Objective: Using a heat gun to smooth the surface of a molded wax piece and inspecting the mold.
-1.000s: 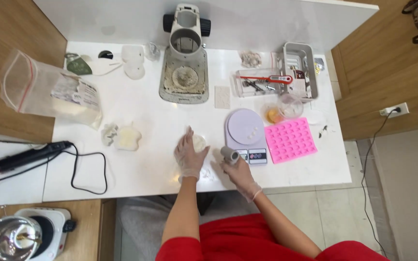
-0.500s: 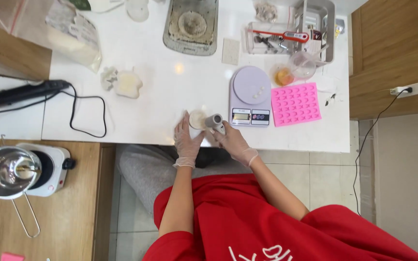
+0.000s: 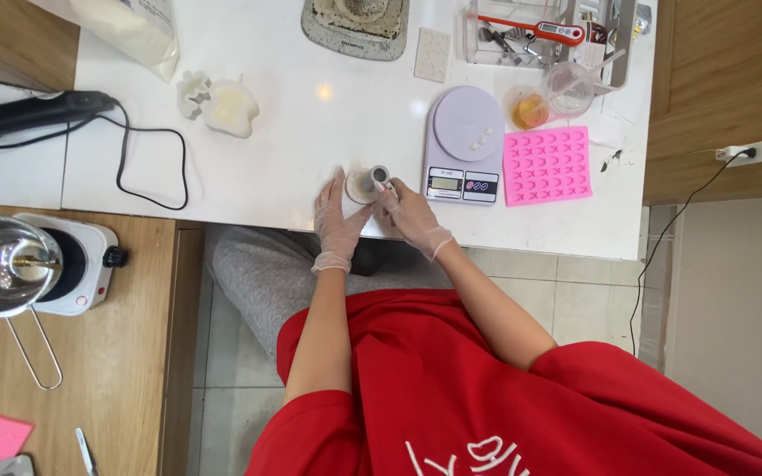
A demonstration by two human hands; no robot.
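Your left hand (image 3: pixel 337 220), gloved, rests at the near edge of the white table (image 3: pixel 310 132) with its fingers curled about a small pale round cup (image 3: pixel 362 185), which stands on the tabletop just left of the digital scale (image 3: pixel 465 145). Your right hand (image 3: pixel 412 216), also gloved, pinches a small grey cylindrical piece (image 3: pixel 380 174) between thumb and forefinger, holding it against the right rim of the cup. Both hands are closed on what they hold; neither is spread wide. Whether the grey piece is inside the cup or only touching its rim cannot be told at this size.

The scale's round platform carries a few small white bits. Just right of the scale lies a pink silicone mould (image 3: pixel 547 164). Behind it stand a clear cup with amber liquid (image 3: pixel 531 110) and a clear beaker (image 3: pixel 571 88). Well to the left on the table lie a pale wax-like lump (image 3: pixel 231 108) and a black cable (image 3: pixel 147 159) running from a black tool (image 3: pixel 28 113). On the wooden surface to your left, a metal pot (image 3: pixel 2 264) sits on a small white hotplate (image 3: pixel 81 264).
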